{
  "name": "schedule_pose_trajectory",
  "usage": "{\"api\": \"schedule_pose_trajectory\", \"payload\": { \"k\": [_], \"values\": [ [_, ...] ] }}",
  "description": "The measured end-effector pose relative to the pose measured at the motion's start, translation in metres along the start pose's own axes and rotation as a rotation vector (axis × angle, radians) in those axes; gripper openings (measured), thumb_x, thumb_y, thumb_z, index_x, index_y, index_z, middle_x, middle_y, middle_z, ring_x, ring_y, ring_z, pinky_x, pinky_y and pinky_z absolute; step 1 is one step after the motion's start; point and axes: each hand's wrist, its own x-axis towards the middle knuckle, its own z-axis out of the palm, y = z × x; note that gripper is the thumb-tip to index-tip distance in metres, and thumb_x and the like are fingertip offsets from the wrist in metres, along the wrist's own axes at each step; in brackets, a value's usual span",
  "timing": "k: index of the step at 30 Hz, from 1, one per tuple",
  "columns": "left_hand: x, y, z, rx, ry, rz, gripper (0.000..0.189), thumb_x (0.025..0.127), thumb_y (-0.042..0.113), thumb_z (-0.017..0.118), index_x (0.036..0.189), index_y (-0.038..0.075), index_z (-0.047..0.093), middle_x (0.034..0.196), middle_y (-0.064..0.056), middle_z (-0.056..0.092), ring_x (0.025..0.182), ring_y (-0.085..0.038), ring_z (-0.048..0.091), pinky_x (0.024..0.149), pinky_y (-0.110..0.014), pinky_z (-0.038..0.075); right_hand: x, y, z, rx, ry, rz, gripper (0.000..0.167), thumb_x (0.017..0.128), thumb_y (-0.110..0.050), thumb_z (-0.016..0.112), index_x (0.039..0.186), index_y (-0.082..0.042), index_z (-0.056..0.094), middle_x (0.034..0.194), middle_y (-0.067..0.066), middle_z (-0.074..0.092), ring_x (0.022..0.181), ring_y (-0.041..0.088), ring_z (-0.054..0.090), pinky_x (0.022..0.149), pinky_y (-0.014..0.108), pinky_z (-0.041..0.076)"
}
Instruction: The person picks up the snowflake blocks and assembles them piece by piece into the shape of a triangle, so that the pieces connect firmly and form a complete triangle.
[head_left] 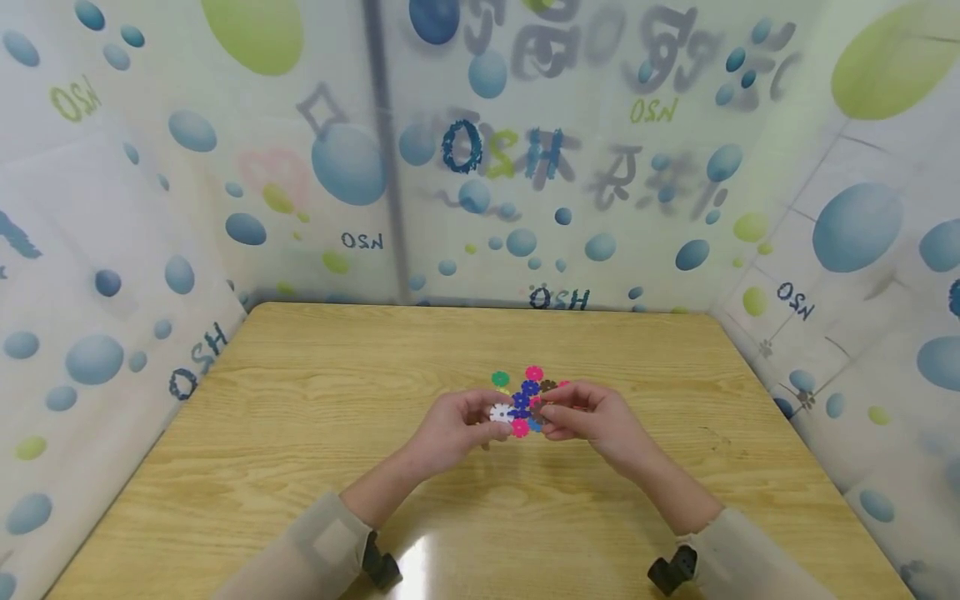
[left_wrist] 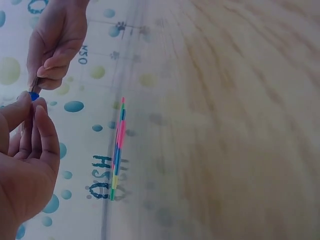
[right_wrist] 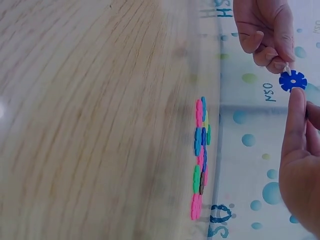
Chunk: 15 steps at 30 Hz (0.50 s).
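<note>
Between my hands are small notched plastic discs, held above the table. My left hand [head_left: 455, 429] pinches a white notched disc [head_left: 500, 413] between thumb and fingers. A brown notched disc [head_left: 537, 412] is pinched by my right hand [head_left: 600, 423]. From the right wrist view, a dark blue notched disc [right_wrist: 293, 81] sits between the two hands, against the white one. Whether the brown disc is joined to the blue one cannot be told, as fingers cover the contact.
Beyond the hands, several loose notched discs lie on the wooden table [head_left: 360, 358], including a green disc [head_left: 500, 378] and a pink disc [head_left: 534, 372]. My hands hide part of this group. Printed curtains [head_left: 480, 250] with bubble patterns stand around the table's back and sides.
</note>
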Motion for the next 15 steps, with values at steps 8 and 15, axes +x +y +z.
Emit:
{"api": "schedule_pose_trajectory", "payload": {
  "k": [8,15],
  "values": [
    [-0.0003,0.0004,0.0021,-0.135,-0.021,-0.028,0.041,0.100,0.013,0.081,0.137,-0.001,0.070,0.101,-0.010,0.082,0.094,-0.025,0.081,0.095,-0.052,0.066,0.0019,0.0025,0.0042,0.022,0.008,0.025,0.036,0.103,-0.020,0.079,0.133,-0.001,0.071,0.126,0.014,0.077,0.102,0.022,0.081,0.094,0.042,0.066],
    [-0.0014,-0.0014,0.0016,-0.160,-0.011,-0.022,0.040,0.100,0.011,0.080,0.135,-0.003,0.067,0.105,-0.012,0.081,0.093,-0.017,0.079,0.096,-0.051,0.066,-0.0018,0.0038,0.0041,-0.027,-0.025,0.016,0.042,0.099,-0.021,0.084,0.136,-0.006,0.072,0.124,0.014,0.078,0.108,0.024,0.080,0.097,0.042,0.066]
  ]
}}
